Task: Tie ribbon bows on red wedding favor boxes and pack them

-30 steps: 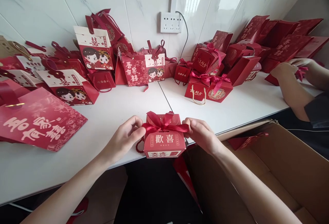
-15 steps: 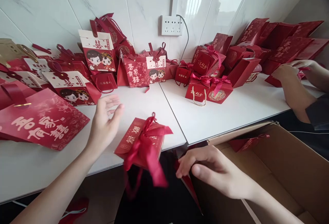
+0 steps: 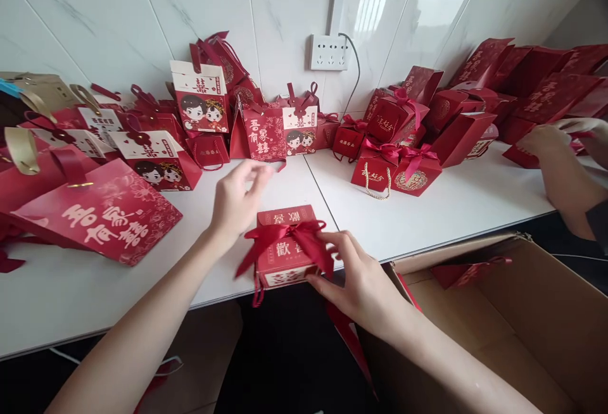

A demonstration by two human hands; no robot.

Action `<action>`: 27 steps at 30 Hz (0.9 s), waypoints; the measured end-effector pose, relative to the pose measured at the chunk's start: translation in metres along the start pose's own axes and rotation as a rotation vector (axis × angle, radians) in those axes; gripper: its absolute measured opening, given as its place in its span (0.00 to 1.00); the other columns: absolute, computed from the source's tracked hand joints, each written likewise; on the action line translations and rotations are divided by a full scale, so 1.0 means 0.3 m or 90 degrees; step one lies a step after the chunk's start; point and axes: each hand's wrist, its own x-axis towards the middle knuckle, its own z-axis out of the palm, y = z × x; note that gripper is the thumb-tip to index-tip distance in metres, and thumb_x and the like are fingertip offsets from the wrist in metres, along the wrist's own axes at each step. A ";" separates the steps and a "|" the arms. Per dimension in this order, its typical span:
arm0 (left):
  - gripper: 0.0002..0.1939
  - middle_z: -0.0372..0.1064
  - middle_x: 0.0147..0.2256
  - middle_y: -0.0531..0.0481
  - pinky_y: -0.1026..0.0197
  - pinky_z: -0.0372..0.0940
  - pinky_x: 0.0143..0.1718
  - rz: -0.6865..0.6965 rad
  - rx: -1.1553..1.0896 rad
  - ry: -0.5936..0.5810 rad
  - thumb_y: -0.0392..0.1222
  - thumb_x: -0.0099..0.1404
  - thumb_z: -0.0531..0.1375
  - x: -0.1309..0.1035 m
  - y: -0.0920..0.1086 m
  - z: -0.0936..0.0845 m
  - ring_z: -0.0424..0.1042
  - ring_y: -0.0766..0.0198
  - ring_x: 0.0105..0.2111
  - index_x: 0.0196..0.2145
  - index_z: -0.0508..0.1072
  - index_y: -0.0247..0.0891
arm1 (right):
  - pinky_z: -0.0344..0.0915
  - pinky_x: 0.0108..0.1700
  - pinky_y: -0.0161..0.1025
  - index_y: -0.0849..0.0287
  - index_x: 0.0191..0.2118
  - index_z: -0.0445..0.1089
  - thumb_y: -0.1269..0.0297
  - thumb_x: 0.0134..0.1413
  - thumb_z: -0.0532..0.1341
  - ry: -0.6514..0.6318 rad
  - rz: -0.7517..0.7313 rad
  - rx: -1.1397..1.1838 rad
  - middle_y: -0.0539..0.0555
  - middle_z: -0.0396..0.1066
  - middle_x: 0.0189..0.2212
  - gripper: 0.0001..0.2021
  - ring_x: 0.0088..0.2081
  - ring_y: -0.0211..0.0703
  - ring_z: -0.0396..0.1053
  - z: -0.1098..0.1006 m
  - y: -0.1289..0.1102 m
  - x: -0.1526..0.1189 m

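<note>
A red gift box (image 3: 285,262) with gold lettering and a red ribbon bow on top sits at the front edge of the white table. My right hand (image 3: 354,275) grips its right side, thumb low at the front corner and fingers by the bow. Just behind the box's left side, my left hand (image 3: 237,202) hovers with fingers loosely bent and thumb apart, holding nothing. A thin red cord hangs from the box's lower left corner.
Red gift bags (image 3: 123,218) crowd the left, and bow-tied boxes (image 3: 394,167) stand at the back right. An open cardboard box (image 3: 536,287) lies below the table edge. Another person's hands (image 3: 546,148) work at far right. A socket panel (image 3: 329,53) is on the wall.
The gift box, tilted at the table edge before, now sits squarer and farther right with its bow spread. My right hand has closed on its side. My left hand moved right and away.
</note>
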 end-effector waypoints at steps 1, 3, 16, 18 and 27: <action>0.12 0.75 0.34 0.48 0.59 0.67 0.45 0.020 0.008 0.028 0.47 0.66 0.53 0.003 0.003 -0.013 0.74 0.63 0.38 0.33 0.70 0.38 | 0.73 0.35 0.42 0.58 0.48 0.59 0.62 0.55 0.60 0.012 0.012 -0.021 0.56 0.70 0.40 0.16 0.37 0.45 0.73 -0.007 -0.003 -0.014; 0.12 0.75 0.34 0.49 0.60 0.66 0.44 0.037 -0.004 -0.003 0.46 0.67 0.52 -0.013 0.015 -0.050 0.73 0.63 0.39 0.33 0.72 0.39 | 0.70 0.29 0.38 0.58 0.42 0.62 0.63 0.57 0.59 0.033 0.009 -0.054 0.53 0.70 0.34 0.09 0.31 0.42 0.72 -0.025 -0.003 -0.038; 0.08 0.65 0.44 0.48 0.57 0.61 0.50 0.082 0.198 -0.308 0.42 0.63 0.54 -0.149 0.071 -0.181 0.65 0.58 0.48 0.28 0.69 0.40 | 0.62 0.47 0.48 0.70 0.49 0.68 0.62 0.60 0.55 0.161 -0.386 -0.244 0.62 0.72 0.47 0.17 0.47 0.51 0.67 0.036 -0.164 0.068; 0.10 0.65 0.46 0.48 0.57 0.61 0.51 0.080 0.146 -0.347 0.40 0.63 0.51 -0.152 0.076 -0.193 0.64 0.57 0.50 0.27 0.70 0.40 | 0.61 0.49 0.50 0.71 0.53 0.65 0.70 0.60 0.53 0.185 -0.386 -0.295 0.62 0.71 0.49 0.17 0.48 0.50 0.67 0.067 -0.158 0.084; 0.08 0.68 0.41 0.48 0.57 0.64 0.48 0.063 0.118 -0.290 0.41 0.63 0.53 -0.111 0.106 -0.121 0.68 0.59 0.44 0.37 0.70 0.39 | 0.64 0.48 0.44 0.66 0.38 0.73 0.76 0.57 0.56 0.242 -0.471 -0.162 0.54 0.76 0.35 0.08 0.40 0.41 0.71 0.095 -0.091 0.082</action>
